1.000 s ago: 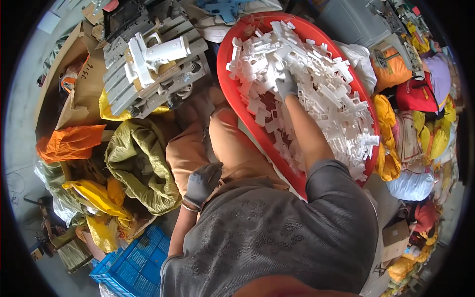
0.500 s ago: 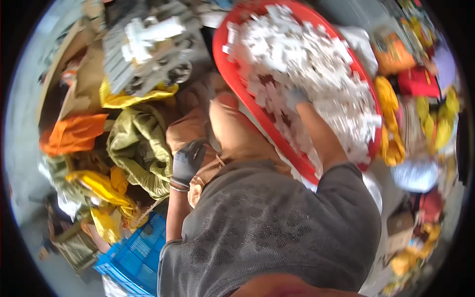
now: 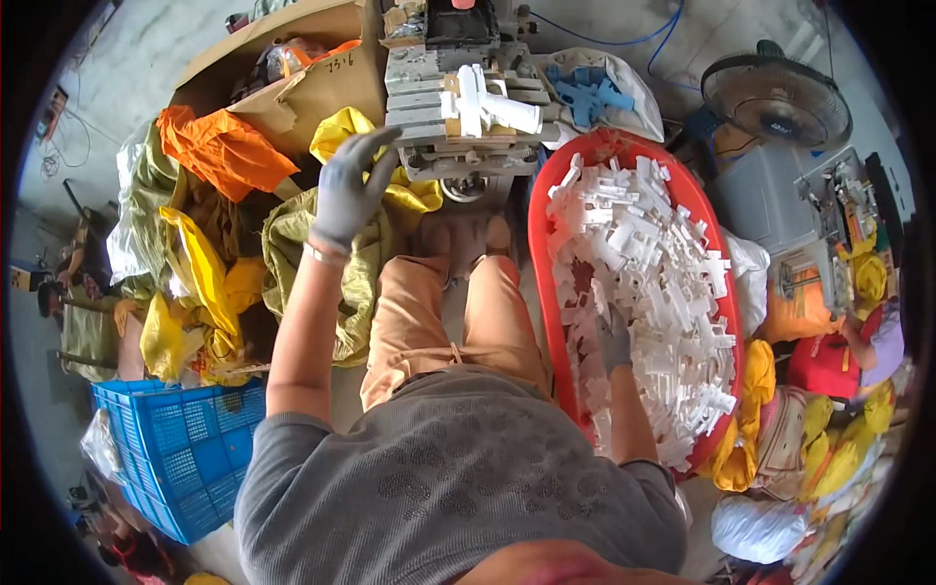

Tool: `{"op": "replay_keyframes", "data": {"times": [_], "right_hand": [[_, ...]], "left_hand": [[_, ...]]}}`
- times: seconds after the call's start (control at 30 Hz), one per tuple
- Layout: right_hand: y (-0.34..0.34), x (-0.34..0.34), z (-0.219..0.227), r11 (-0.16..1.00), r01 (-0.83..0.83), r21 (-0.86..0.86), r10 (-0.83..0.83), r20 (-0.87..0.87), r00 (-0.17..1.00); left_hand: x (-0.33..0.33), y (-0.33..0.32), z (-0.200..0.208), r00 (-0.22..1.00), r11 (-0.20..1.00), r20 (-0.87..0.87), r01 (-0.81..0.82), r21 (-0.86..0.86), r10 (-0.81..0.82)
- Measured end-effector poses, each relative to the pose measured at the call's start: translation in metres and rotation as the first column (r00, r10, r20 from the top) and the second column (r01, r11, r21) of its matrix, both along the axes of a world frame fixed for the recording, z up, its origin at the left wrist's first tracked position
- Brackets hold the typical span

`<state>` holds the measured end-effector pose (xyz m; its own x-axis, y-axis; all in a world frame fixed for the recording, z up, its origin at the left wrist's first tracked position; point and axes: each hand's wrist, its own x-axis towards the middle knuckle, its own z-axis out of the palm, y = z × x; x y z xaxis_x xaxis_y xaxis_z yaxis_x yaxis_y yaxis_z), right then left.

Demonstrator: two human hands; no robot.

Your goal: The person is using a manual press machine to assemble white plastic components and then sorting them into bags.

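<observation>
My left hand [image 3: 349,190], in a grey glove, is raised with fingers stretched out and nothing in it. Its fingertips are near the front left of a grey metal machine [image 3: 414,88]. On the machine bed lies a white plastic toy gun [image 3: 487,102]. My right hand [image 3: 613,339], also gloved, is down in a long red tub [image 3: 542,244] heaped with white plastic toy gun parts [image 3: 653,263]. Its fingers are closed at the lower end of a white plastic part [image 3: 599,295], which sticks up from them; the grip is partly hidden.
Blue toy guns [image 3: 590,96] lie in a white sack beyond the tub. A standing fan [image 3: 775,97] is at far right. Left are a cardboard box [image 3: 336,83], an orange bag [image 3: 219,151], green sacking [image 3: 292,239] and a blue crate [image 3: 180,458]. Another person's arm [image 3: 858,346] shows at right.
My left hand has risen from my lap toward the machine and its fingers have spread. My right hand stays in the tub. The view has turned, and the machine is now straight ahead.
</observation>
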<state>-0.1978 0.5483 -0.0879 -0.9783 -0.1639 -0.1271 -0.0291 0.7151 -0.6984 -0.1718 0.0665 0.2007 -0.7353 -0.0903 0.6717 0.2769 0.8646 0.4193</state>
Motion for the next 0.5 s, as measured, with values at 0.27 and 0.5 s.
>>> {"op": "replay_keyframes", "data": {"times": [0.27, 0.5], "right_hand": [[-0.011, 0.026, 0.000, 0.928, 0.206, -0.311, -0.176, 0.120, 0.977], [-0.050, 0.061, -0.012, 0.872, 0.381, -0.308, -0.398, 0.011, 0.918]], "left_hand": [[-0.082, -0.021, -0.041, 0.989, 0.998, -0.144, -0.035, 0.057, 0.042], [-0.075, -0.007, -0.039, 0.975, 0.998, -0.218, -0.046, -0.040, 0.036]]}}
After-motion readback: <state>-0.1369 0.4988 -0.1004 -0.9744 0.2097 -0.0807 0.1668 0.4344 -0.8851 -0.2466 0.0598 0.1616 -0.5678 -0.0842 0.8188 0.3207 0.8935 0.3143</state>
